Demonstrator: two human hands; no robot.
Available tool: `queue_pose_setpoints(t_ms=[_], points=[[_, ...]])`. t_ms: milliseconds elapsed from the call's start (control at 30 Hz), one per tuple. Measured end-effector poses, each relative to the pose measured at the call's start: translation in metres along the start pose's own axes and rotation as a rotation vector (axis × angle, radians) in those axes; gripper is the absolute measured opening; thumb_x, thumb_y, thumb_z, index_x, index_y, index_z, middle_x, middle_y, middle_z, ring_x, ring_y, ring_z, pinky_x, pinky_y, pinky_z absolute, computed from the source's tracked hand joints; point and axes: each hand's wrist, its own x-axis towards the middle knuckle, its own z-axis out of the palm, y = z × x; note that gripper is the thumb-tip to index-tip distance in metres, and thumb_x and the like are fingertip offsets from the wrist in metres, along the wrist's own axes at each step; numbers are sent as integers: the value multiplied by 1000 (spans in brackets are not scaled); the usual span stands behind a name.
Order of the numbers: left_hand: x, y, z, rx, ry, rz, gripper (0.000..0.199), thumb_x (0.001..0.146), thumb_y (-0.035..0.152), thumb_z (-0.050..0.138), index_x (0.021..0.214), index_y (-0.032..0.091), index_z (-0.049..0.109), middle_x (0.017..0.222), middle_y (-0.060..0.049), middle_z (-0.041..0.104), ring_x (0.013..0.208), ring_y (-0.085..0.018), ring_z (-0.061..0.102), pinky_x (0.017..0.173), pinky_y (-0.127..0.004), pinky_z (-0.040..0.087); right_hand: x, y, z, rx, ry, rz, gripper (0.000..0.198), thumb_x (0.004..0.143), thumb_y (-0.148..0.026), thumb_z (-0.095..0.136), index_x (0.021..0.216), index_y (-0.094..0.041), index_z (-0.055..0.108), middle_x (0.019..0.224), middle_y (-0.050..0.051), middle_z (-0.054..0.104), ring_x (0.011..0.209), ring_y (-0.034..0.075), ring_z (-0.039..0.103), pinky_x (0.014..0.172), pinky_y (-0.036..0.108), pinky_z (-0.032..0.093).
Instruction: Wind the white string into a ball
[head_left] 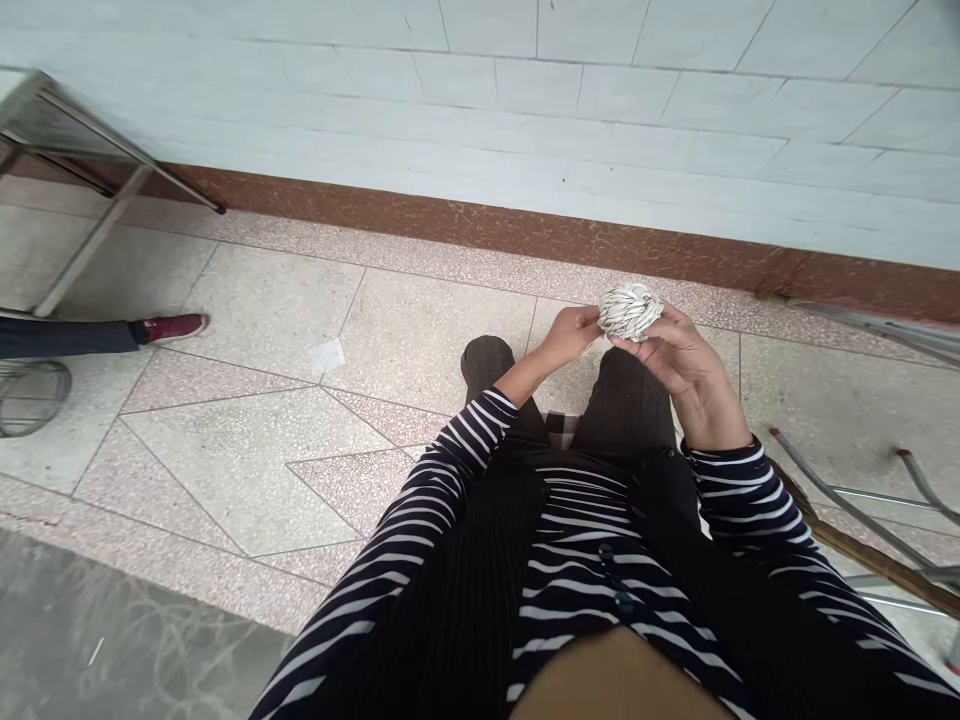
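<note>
A round bundle of white cord with dark flecks (630,311), wound or woven into a ball, is held up above my knees. My right hand (686,358) grips it from the right, with thumb and fingers closed about that side. At its left edge, the thumb and fingertips of my left hand (571,333) are pinched together, touching the bundle. Whether a loose strand lies between those fingertips is too small to make out.
Past my knees stands a pale tiled wall (480,100) with a brown skirting (420,212). A metal-framed table (97,215) and another person's leg with a red shoe (174,326) are at left. Metal chair legs (847,495) lie right. White paper (327,355) rests on the floor.
</note>
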Motion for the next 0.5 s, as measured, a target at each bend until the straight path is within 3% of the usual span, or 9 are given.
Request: queue_pose_setpoints(t_ms=[100, 267, 400, 500], points=[[-14, 4, -3, 26, -69, -34, 39, 103, 43, 58, 80, 15, 74, 84, -5, 78, 86, -18, 71, 92, -30, 53, 2, -4, -8, -5, 39, -37, 40, 58, -21, 93, 95, -27, 77, 99, 0, 82, 101, 29, 79, 91, 50, 72], [-34, -8, -25, 230, -62, -81, 37, 103, 36, 53, 76, 18, 70, 89, -4, 78, 88, -17, 69, 92, -28, 50, 5, -15, -21, 42, 97, -123, 39, 59, -16, 89, 93, -29, 76, 98, -2, 81, 104, 27, 78, 93, 46, 71], [-29, -17, -57, 432, -65, -91, 34, 103, 33, 54, 75, 18, 69, 87, -3, 77, 87, -18, 69, 90, -29, 48, 5, -33, -19, 45, 49, -194, 50, 65, -17, 87, 109, -35, 75, 109, 0, 81, 118, 30, 75, 98, 47, 69], [-17, -17, -90, 578, 10, -89, 33, 103, 31, 53, 76, 19, 70, 87, -3, 77, 88, -19, 69, 88, -29, 48, 4, -47, -12, 67, 12, -237, 53, 70, -21, 87, 118, -38, 74, 114, 1, 81, 125, 32, 73, 102, 49, 68]])
